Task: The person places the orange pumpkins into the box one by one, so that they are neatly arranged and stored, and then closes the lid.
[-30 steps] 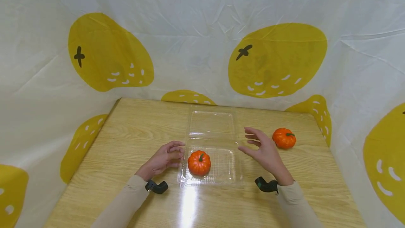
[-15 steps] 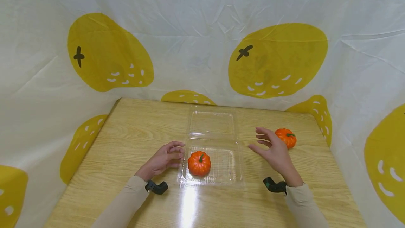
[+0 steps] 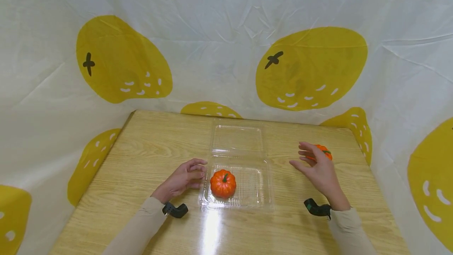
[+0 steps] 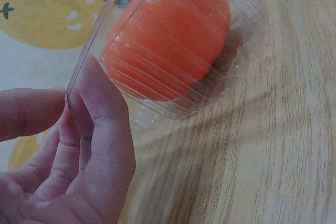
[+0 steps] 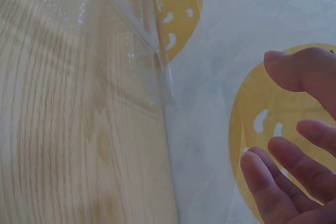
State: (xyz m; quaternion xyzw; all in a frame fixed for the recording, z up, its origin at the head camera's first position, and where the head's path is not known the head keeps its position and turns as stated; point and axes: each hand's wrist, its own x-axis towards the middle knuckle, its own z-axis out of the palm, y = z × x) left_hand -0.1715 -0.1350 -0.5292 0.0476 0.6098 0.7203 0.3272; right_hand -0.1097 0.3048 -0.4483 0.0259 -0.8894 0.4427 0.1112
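Observation:
A clear plastic container [image 3: 247, 184] lies with its lid [image 3: 238, 137] folded back on the table. One orange pumpkin [image 3: 223, 183] sits in its left part. My left hand [image 3: 184, 176] is at the container's left edge; in the left wrist view that hand [image 4: 89, 150] pinches the rim between thumb and fingers, beside the pumpkin [image 4: 170, 35]. My right hand [image 3: 319, 168], fingers spread and holding nothing, hovers right of the container and partly covers a second orange pumpkin [image 3: 325, 151]. In the right wrist view the right hand [image 5: 299, 145] shows parted, slightly bent fingers.
The wooden table [image 3: 148, 137] carries the container and both pumpkins. A white cloth with yellow fruit prints [image 3: 212, 58] hangs behind and at both sides of it. Dark wrist cameras [image 3: 175, 210] are strapped to both wrists.
My right hand has moved right, away from the container's right edge, and now covers much of the second pumpkin. My left hand has stayed at the left edge.

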